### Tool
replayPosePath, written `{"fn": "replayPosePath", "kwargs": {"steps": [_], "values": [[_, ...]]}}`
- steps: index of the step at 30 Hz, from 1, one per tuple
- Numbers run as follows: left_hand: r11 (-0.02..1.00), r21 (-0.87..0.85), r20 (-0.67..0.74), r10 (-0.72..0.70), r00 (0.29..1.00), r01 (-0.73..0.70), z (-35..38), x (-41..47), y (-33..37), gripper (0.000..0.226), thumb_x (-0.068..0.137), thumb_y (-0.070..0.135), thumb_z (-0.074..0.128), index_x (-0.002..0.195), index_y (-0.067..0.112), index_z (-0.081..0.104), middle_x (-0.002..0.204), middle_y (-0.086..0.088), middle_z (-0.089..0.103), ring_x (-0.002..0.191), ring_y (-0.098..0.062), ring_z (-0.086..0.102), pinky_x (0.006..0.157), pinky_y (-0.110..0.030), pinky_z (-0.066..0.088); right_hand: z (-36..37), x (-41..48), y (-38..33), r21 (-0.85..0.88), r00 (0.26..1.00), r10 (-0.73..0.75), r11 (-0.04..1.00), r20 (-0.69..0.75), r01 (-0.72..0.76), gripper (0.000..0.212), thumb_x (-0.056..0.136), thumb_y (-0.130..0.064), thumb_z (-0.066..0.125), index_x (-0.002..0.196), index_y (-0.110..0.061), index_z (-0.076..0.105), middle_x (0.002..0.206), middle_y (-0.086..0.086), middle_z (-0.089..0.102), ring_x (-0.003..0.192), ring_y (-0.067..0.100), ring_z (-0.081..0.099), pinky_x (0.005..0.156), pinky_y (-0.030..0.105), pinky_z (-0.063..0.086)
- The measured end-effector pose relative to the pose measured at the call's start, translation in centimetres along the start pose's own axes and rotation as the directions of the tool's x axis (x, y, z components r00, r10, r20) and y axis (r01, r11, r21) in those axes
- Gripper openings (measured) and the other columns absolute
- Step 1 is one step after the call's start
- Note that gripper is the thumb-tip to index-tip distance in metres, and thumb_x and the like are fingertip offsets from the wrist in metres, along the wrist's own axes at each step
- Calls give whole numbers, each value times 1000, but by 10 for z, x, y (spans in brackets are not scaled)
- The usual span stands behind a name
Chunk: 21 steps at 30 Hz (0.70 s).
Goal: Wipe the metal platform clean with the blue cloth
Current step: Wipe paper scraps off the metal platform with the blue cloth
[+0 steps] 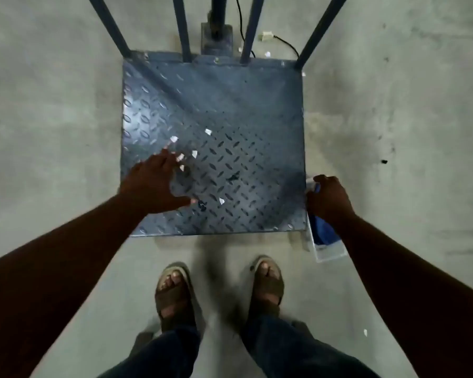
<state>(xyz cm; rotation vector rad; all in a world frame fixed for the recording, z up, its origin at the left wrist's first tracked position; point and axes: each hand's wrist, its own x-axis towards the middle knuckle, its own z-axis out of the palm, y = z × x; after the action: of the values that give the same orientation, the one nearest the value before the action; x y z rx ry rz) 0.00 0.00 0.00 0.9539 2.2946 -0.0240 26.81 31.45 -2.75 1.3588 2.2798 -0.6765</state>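
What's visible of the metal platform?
The metal platform is a square blue-grey tread plate lying flat on the concrete floor, with slanted bars rising at its far edge. White scraps and dark smudges litter its near half. The left hand spreads over its near-left part, contact unclear; the right hand is beside its right edge.

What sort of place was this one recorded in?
Probably a warehouse or workshop, though little of it shows: a bare concrete floor, a tread-plate metal platform with steel bars rising at its back, and a loose cable on the ground.
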Motion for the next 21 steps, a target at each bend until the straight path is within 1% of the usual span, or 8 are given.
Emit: {"fn": "replayPosePath", "kwargs": {"steps": [2,4,8,13,16,17,19,21], "values": [[999,32,-20,1,1000,-1,33,14,-14,150,62,99,66,172,20,1,180,-6,-1,165,-31,12,132,-54,16,15,15,35,0,998,38,999,-43,-38,45,88,-21,66,128,-2,65,127,31,58,116,47,60,94,43,47],[999,46,-42,24,999,-22,60,16,-28,161,50,107,62,172,23,-1,180,-3,-2,166,-31,10,132,-55,16,32,28,77,-57,997,67,996,-30,-69,53,90,-12,71,140,0,60,131,33,57,119,48,59,98,42,44],[990,62,-145,137,980,-130,99,25,-50,161,48,113,46,172,23,-1,178,6,-6,164,-19,2,133,-49,8,70,40,134,-135,998,51,990,30,-46,54,86,-8,79,136,4,61,128,33,61,117,48,61,97,45,44],[988,53,-210,152,966,-144,117,33,-58,160,49,114,42,172,20,3,180,3,-1,165,-18,3,132,-44,2,115,57,153,-227,997,-80,970,22,83,28,90,-28,68,107,-7,63,103,19,67,81,36,69,66,38,53],[990,55,-271,142,952,-132,124,27,-58,159,52,114,42,172,16,6,180,-2,5,166,-24,9,132,-51,7,117,70,142,-126,979,194,975,57,-185,46,95,-58,61,110,-14,62,107,12,69,88,32,64,80,39,51],[991,49,-290,132,948,-123,126,25,-56,158,53,113,41,172,16,6,180,-2,6,165,-24,9,132,-53,9,113,73,140,-92,966,244,967,83,-237,43,98,-54,61,112,-14,63,110,13,69,95,33,65,84,39,50],[994,28,-288,106,952,-103,130,20,-51,155,55,112,41,172,16,7,180,-2,6,165,-21,6,131,-55,9,91,68,133,-50,979,193,981,59,-190,24,98,-32,66,111,-12,64,114,22,69,107,40,67,83,37,46],[998,-1,-310,59,949,-62,138,10,-49,152,59,111,41,172,14,9,180,-3,6,165,-23,8,132,-55,10,58,52,127,31,987,153,988,-59,-151,25,91,-36,59,97,-12,56,110,29,67,107,46,65,78,37,40]]}}
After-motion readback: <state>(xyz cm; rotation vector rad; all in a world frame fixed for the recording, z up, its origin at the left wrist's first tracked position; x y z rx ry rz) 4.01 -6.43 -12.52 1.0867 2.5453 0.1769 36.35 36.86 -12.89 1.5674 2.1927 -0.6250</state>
